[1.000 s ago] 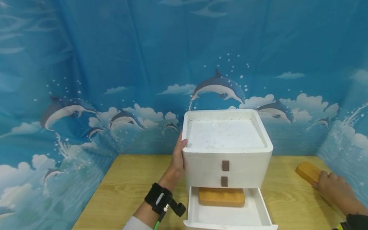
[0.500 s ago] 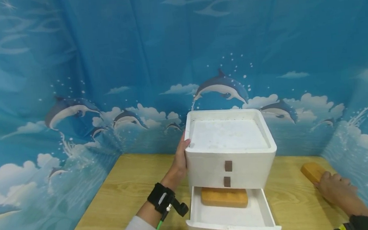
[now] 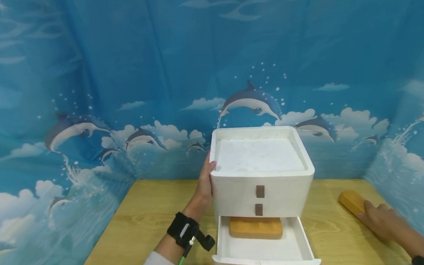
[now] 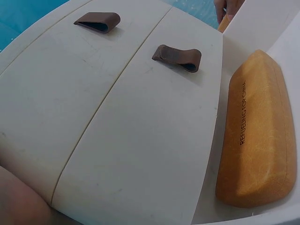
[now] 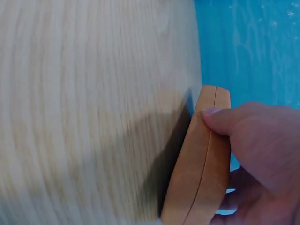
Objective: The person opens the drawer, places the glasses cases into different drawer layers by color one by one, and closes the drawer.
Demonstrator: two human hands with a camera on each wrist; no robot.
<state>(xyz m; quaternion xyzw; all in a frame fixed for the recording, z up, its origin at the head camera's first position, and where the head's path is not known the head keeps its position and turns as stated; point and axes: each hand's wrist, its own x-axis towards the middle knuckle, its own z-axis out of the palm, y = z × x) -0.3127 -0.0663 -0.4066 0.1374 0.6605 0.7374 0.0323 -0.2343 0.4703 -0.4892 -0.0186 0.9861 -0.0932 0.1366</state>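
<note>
A white drawer cabinet (image 3: pixel 263 192) stands on the wooden table with its bottom drawer (image 3: pixel 266 252) pulled out. Inside that drawer lies an orange-brown glasses case (image 4: pixel 258 136), lettered "REFUELING FOR CHINA". My left hand (image 3: pixel 203 185) rests against the cabinet's left side, its thumb near the top rim; the far fingers are partly hidden. Off to the right, my right hand (image 3: pixel 383 221) grips a second orange-brown glasses case (image 5: pixel 199 173), thumb on one face and fingers behind. The seam of this case faces the right wrist camera. Whether it touches the table I cannot tell.
Two closed upper drawers carry brown pull tabs (image 4: pixel 178 57). The cabinet's top is a shallow rimmed tray (image 3: pixel 261 156). A blue dolphin-print curtain (image 3: pixel 179 69) surrounds the table (image 3: pixel 158 204) at the back and sides.
In my right hand, the glasses case has turned slightly and shows a narrower side. The left hand, cabinet and pulled-out drawer stay put; the head view shifts a little.
</note>
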